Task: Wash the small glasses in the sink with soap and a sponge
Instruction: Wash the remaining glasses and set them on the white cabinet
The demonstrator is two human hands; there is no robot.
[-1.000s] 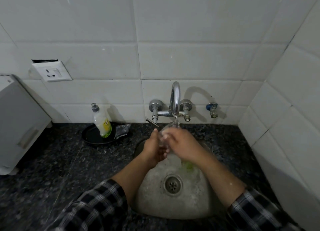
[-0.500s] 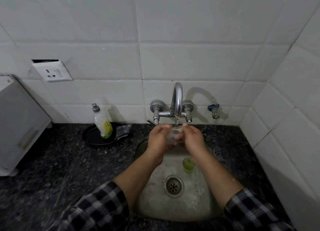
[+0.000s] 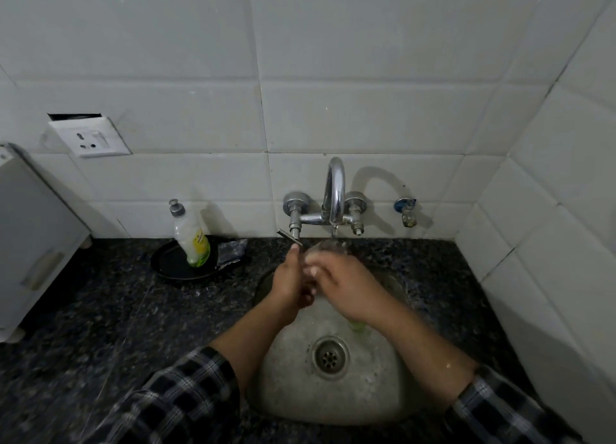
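A small clear glass [image 3: 328, 247] is held under the chrome tap [image 3: 335, 193], over the back of the steel sink [image 3: 290, 383]. My left hand [image 3: 291, 287] grips it from the left, thumb up along its side. My right hand [image 3: 350, 288] wraps over it from the right and hides most of it. Water runs from the spout onto the glass. A greenish thing [image 3: 358, 327], a glass or a sponge, lies in the basin under my right wrist, mostly hidden. The soap bottle [image 3: 191, 236] stands on a black plate [image 3: 170, 267] to the left.
Dark granite counter [image 3: 116, 310] surrounds the sink. A crumpled wrapper [image 3: 231, 251] lies on the plate. A white appliance [image 3: 30, 243] stands at the far left. A wall socket [image 3: 88, 140] and a small side valve [image 3: 407, 211] are on the tiled wall. The drain [image 3: 330, 357] is open.
My hands have dropped slightly and turned the glass under the tap. My right hand now covers the greenish thing in the basin again.
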